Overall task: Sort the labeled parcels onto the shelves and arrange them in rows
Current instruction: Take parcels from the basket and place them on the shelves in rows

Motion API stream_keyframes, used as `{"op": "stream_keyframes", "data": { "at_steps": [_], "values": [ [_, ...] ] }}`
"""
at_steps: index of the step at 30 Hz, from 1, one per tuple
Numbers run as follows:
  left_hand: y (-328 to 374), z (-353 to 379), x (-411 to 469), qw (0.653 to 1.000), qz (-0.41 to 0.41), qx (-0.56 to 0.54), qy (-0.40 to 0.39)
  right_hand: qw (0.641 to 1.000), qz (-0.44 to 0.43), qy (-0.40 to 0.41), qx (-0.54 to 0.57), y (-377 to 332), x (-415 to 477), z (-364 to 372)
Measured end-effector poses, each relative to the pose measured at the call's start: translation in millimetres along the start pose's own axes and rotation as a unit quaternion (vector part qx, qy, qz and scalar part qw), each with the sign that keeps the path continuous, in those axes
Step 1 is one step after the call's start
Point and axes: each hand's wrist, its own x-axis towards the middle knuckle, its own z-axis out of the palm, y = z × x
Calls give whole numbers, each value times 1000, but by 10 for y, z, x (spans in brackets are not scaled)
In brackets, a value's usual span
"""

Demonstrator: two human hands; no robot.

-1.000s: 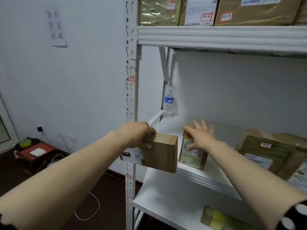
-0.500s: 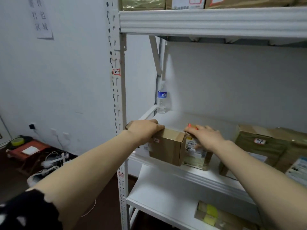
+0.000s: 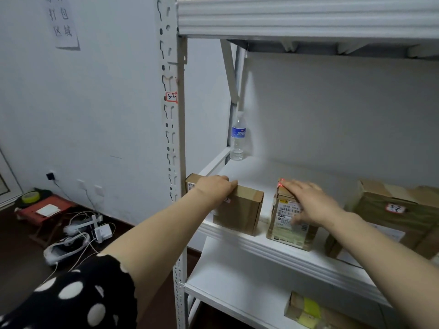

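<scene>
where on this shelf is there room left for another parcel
Most room: the bare middle shelf behind the box and small parcel, right of the bottle. Between box and small parcel, only a narrow gap. The right end is crowded with large parcels. The lower shelf is bare at left.

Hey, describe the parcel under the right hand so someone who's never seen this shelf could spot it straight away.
On the white rack's middle shelf, look along the front edge. The small upright parcel stands between a cardboard box and a bigger brown parcel tagged 3-2. It is the narrowest of the three, with a barcode label covering its front.
</scene>
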Motion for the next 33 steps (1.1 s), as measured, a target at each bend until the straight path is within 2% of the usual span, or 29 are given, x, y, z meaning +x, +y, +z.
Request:
{"op": "stream_keyframes", "data": {
  "at_steps": [3, 24, 33],
  "values": [
    [-22, 33, 43, 1000, -6, -1, 5, 1000, 9, 21, 1, -22, -6, 48],
    [-205, 128, 142, 999, 31, -39, 23, 998, 47, 34, 35, -172, 14, 49],
    [-118, 46, -16, 998, 7, -30, 46, 995, 55, 52, 60, -185, -59, 40]
  ]
}}
